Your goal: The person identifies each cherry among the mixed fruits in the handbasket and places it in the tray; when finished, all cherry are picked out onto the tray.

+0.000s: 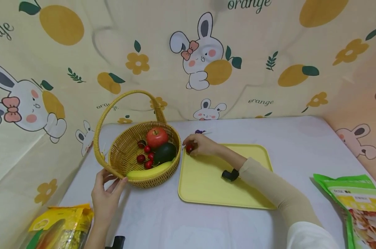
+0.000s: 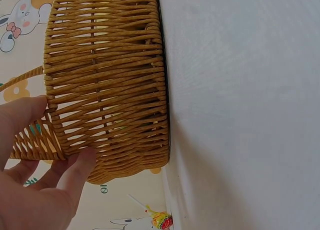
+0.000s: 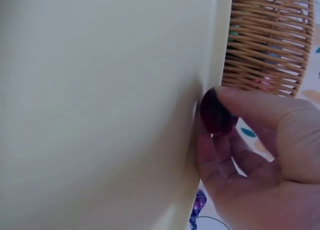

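A yellow wicker basket [image 1: 116, 152] with a tall handle stands on the table's left half. It holds a red apple [image 1: 156, 137], a dark green avocado-shaped fruit [image 1: 165, 153], a banana [image 1: 148, 172] and several cherries [image 1: 140, 158]. My left hand [image 1: 107, 195] grips the basket at the foot of its handle, with thumb and fingers on the wicker [image 2: 107, 90]. Over the back left corner of a yellow tray [image 1: 212, 186], my right hand [image 1: 201, 144] pinches a dark red cherry [image 3: 216, 112] between thumb and fingers, close to the rim.
A purple-wrapped lollipop [image 1: 200, 131] lies behind the tray, and a yellow one [image 2: 162, 220] lies beyond the basket. Yellow snack packaging [image 1: 61, 226] sits at front left, a green snack bag [image 1: 359, 207] at front right. Printed cloth [image 1: 253, 45] hangs behind the table.
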The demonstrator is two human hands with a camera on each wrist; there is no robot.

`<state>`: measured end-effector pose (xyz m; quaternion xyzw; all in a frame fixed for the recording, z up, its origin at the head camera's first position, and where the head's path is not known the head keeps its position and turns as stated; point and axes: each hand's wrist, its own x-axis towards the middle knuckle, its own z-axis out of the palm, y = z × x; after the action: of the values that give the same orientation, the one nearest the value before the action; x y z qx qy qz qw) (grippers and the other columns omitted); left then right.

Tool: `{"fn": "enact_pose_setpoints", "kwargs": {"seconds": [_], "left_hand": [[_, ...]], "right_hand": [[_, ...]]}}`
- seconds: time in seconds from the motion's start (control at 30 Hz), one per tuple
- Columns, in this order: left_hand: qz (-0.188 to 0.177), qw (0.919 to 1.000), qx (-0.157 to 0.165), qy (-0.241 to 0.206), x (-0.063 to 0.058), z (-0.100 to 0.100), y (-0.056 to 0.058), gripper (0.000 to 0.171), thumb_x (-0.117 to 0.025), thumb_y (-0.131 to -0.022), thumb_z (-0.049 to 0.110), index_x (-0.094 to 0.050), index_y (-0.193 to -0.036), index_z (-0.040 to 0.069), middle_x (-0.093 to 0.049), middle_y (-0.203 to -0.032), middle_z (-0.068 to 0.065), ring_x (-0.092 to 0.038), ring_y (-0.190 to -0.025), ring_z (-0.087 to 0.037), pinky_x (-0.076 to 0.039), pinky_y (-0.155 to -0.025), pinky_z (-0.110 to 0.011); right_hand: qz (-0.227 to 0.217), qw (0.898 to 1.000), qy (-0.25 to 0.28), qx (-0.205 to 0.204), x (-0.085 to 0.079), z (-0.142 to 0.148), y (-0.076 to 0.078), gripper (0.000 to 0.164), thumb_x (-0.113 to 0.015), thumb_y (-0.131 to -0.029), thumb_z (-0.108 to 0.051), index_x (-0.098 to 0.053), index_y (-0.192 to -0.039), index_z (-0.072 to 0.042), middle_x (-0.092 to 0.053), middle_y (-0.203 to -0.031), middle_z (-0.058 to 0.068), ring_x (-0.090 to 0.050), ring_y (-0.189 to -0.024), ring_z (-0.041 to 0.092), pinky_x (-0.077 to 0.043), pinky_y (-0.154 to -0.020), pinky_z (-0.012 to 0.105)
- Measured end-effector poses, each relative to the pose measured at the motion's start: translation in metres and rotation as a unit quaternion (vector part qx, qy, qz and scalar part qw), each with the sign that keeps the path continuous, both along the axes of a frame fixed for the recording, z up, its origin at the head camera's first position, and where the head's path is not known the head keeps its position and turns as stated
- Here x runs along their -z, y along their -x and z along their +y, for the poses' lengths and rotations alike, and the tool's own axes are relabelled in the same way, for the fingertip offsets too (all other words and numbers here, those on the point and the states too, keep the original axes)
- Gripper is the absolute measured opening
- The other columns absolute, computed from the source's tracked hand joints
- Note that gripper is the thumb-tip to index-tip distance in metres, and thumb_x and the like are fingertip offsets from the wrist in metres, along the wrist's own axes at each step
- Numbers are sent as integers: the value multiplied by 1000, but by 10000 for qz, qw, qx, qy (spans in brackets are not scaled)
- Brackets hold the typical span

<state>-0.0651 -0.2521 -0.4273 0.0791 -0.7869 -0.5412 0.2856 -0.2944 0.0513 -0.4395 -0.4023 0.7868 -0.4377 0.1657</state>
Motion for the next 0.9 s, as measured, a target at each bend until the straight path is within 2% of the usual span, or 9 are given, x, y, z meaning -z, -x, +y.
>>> {"fn": "enact_pose_setpoints", "kwargs": {"seconds": [0.23,0.4,0.57,0.73,0.9], "left_hand": [[-10,10000,14,-87,0,0,-1,54,-74,-83,-11,-50,-131,-6,-54,-116,-9,-55,-104,-15,-55,-85,-12],[19,10000,5,3,1,0,0,55,-75,-82,-11,-50,-131,-7,-54,-116,-8,-55,-104,-14,-55,-85,-11],[25,10000,27,-56,1,0,0,54,-75,-82,-11,-50,-131,-7,-54,-116,-10,-54,-105,-14,-55,-85,-12],[112,9999,80,-74,1,0,1,54,-74,-82,-13,-50,-130,-8,-55,-117,-13,-54,-105,-15,-55,-86,-13],[113,9999,39,-7,1,0,2,55,-74,-81,-14,-49,-130,-9,-55,-117,-11,-54,-105,-15,-55,-85,-13]], "right_hand": [[47,9999,93,-76,7,-2,1,42,-74,-77,13,-66,-117,6,-66,-112,18,-64,-97,27,-59,-84,31],[-84,9997,221,-66,7,-3,2,42,-75,-77,13,-65,-118,7,-66,-113,19,-64,-97,26,-59,-84,30],[-118,9998,141,82,6,-2,2,43,-76,-78,10,-65,-119,5,-67,-111,15,-64,-96,22,-57,-84,27],[-7,9995,218,213,-4,1,3,40,-75,-80,7,-65,-119,5,-66,-110,18,-59,-97,28,-57,-81,31],[353,9962,711,368,-22,-3,8,36,-73,-81,9,-66,-116,6,-65,-107,21,-56,-96,33,-55,-74,31]]}}
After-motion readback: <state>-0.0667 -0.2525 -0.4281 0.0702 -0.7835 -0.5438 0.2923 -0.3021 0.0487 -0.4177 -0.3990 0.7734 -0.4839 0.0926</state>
